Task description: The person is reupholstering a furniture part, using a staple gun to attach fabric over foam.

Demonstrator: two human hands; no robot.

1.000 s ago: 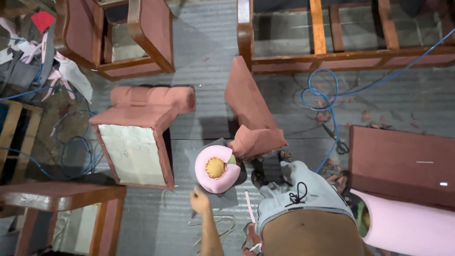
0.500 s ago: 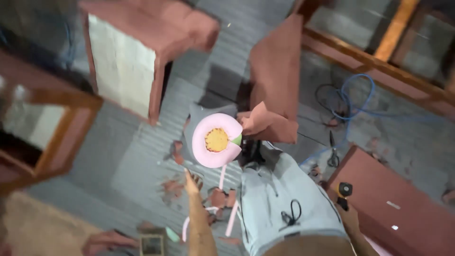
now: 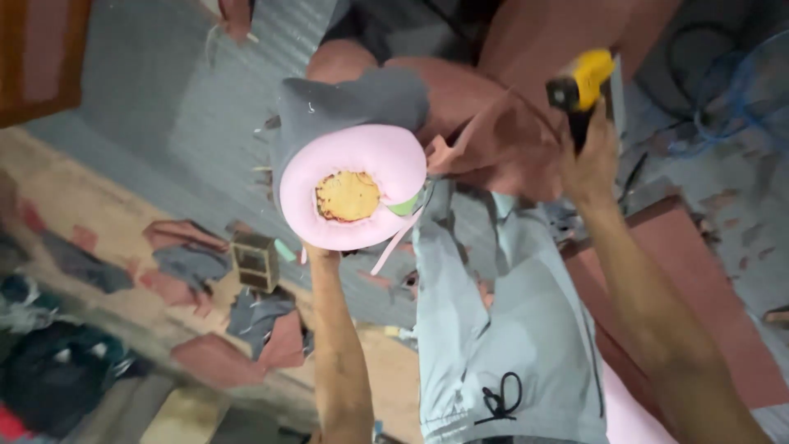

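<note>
My left hand [image 3: 322, 256] reaches up under a rolled pink foam cushion [image 3: 362, 164] with a yellow core, gripping its lower edge; most of the hand is hidden behind the roll. Grey fabric [image 3: 353, 99] drapes over the top of the roll. My right hand [image 3: 588, 160] is raised and closed around a yellow and black hand tool [image 3: 582, 86]. Between the two hands a reddish-brown upholstered piece [image 3: 509, 131] rests against my knee. My light grey trousers [image 3: 501, 329] fill the lower middle.
Fabric scraps [image 3: 246, 325] lie scattered on the grey floor at lower left, beside a small wooden box [image 3: 255, 261]. A reddish-brown panel [image 3: 699, 279] lies to the right, a blue cable [image 3: 735, 90] at top right, a wooden frame [image 3: 37, 62] at top left.
The view has swung and closed in on the pink roll. My right hand with the yellow tool has come into view at the upper right. My left hand stays under the roll.
</note>
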